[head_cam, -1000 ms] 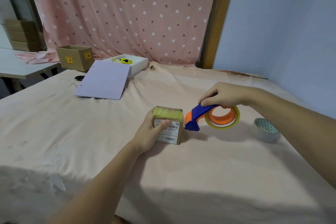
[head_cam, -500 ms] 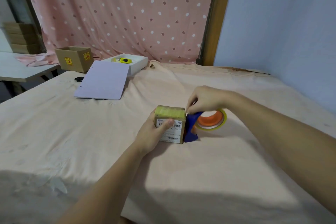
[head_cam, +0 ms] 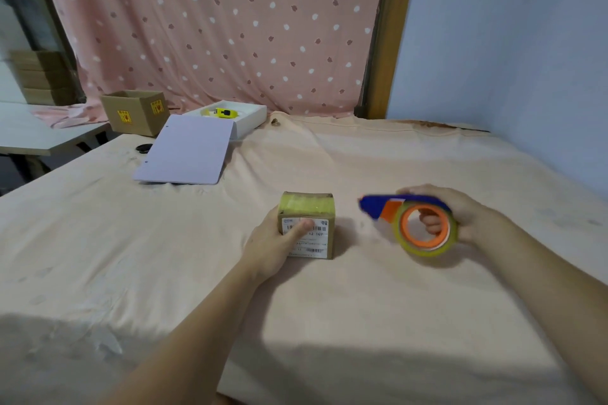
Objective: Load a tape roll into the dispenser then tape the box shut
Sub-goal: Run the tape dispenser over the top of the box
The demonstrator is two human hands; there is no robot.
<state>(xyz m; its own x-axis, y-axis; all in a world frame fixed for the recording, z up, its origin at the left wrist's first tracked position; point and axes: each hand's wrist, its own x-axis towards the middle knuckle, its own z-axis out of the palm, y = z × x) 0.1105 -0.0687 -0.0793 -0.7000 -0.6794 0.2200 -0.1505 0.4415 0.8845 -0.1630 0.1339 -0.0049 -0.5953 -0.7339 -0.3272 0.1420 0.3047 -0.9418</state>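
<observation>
One small box [head_cam: 307, 225] rests on the cloth-covered table [head_cam: 329, 322], gripped by the left hand [head_cam: 273, 245]. One tape dispenser [head_cam: 414, 223], roll loaded, is clasped in the right hand [head_cam: 460, 217], apart from the box.

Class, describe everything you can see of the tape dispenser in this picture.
The tape dispenser has a blue plastic body with an orange hub, loaded with a roll of yellowish clear tape. The right hand grips it, fingers through the hub, holding it to the right of the small box, apart from it. Its blue nose points left toward the box. It looks slightly blurred.
</observation>
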